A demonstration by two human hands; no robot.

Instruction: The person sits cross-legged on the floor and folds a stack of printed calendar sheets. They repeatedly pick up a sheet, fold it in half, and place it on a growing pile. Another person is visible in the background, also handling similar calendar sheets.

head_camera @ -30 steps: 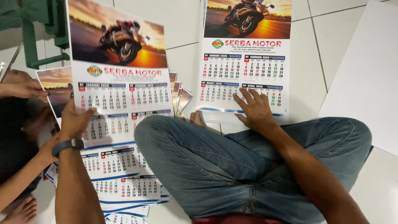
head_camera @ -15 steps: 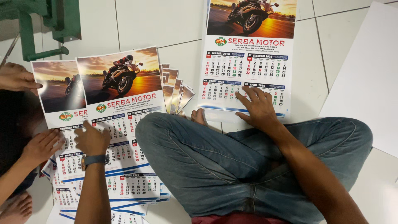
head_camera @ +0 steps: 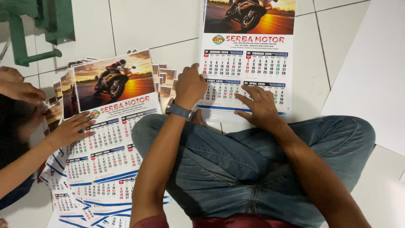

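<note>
So the calendar sheet (head_camera: 247,59) with the motorbike photo on top lies flat on the white tiled floor (head_camera: 168,21), right in front of the person's crossed legs in jeans (head_camera: 253,169). The right hand (head_camera: 259,105) is spread open, fingers pressed flat on its lower right part. The left hand (head_camera: 190,86), with a blue wristband, is loosely curled at the sheet's left edge; can't tell if it's actually pinching the paper. Off to the left is a fanned stack of the same calendars (head_camera: 105,139), and another person's hand (head_camera: 69,128) rests open on it. A green metal frame (head_camera: 29,25) sits in the top left corner.
</note>
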